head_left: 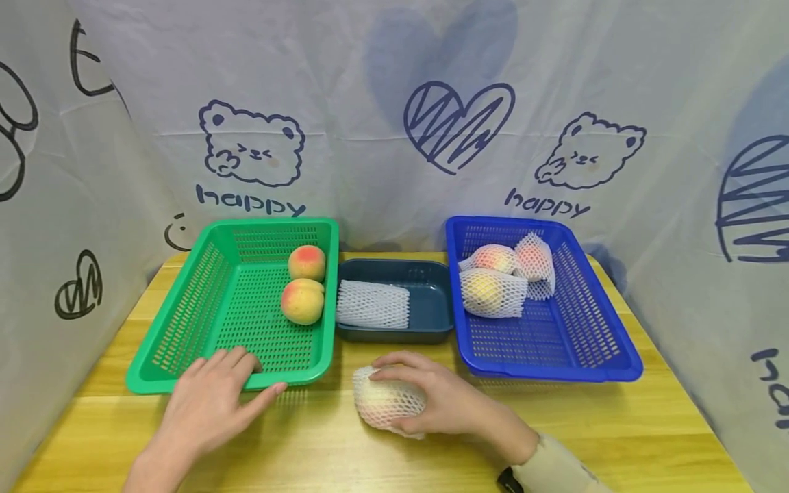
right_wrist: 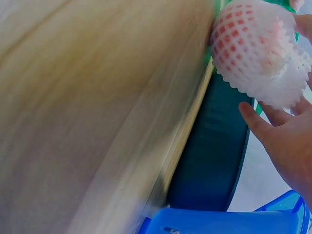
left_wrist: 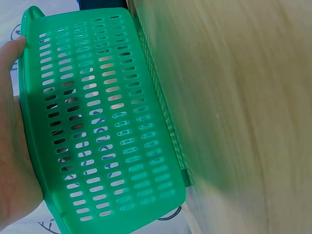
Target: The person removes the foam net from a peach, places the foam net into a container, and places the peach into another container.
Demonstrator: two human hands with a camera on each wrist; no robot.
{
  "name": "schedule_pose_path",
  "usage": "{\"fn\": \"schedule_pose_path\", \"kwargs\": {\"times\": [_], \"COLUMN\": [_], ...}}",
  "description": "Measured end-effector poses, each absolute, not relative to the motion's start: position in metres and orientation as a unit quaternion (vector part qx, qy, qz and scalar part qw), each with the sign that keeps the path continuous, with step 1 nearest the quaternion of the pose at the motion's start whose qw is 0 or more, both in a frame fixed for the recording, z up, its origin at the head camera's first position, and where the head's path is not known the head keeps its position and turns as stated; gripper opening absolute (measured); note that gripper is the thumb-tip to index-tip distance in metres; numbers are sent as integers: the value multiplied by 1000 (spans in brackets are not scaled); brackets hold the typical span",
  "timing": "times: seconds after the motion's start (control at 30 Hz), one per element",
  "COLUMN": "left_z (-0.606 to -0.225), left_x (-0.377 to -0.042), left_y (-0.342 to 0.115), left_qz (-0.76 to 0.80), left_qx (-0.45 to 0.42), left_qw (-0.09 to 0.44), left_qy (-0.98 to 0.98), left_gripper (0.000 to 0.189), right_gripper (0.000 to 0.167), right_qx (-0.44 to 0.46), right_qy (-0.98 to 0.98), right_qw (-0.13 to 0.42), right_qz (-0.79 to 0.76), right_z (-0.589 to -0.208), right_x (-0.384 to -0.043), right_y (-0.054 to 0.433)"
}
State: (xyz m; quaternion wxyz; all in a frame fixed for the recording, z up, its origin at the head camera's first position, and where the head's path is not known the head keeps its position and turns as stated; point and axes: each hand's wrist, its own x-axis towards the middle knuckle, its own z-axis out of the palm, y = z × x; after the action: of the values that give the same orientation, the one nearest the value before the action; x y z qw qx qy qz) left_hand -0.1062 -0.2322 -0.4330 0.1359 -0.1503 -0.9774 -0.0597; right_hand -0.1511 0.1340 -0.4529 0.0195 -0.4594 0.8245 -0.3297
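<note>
In the head view my right hand holds a peach in a white foam net at the front middle of the table, fingers over its top and thumb at its near side. The right wrist view shows the net's frilled open end toward the palm. My left hand grips the front rim of the green basket, fingers bent over the edge and thumb along the near side. Two bare peaches, one behind and one in front, lie against that basket's right wall.
Between the baskets stands a dark tray with white foam nets lying flat in its left half. To the right, a blue basket contains three netted peaches. A printed cloth hangs behind and at both sides.
</note>
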Motion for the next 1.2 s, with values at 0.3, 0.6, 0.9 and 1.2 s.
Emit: {"fn": "schedule_pose_path", "kwargs": {"times": [0.3, 0.6, 0.9, 1.2], "left_z": [-432, -432, -434, -434], "left_x": [-107, -107, -107, -107], "left_y": [-232, -231, -231, -232], "left_qz": [-61, -62, -60, -61], "left_qx": [-149, -153, -150, -151], "left_qw": [135, 133, 141, 144], "left_qy": [-978, -977, -977, -976], "left_gripper": [51, 51, 51, 50], "right_gripper": [57, 51, 51, 49], "right_qx": [-461, -455, -424, -406], "right_qy": [822, 815, 805, 788], "right_qw": [6, -11, -78, -199], "right_qz": [-335, -360, -407, -419], "right_z": [-453, -448, -432, -419], "right_x": [-151, -144, -131, -128], "right_y": [136, 139, 152, 181]}}
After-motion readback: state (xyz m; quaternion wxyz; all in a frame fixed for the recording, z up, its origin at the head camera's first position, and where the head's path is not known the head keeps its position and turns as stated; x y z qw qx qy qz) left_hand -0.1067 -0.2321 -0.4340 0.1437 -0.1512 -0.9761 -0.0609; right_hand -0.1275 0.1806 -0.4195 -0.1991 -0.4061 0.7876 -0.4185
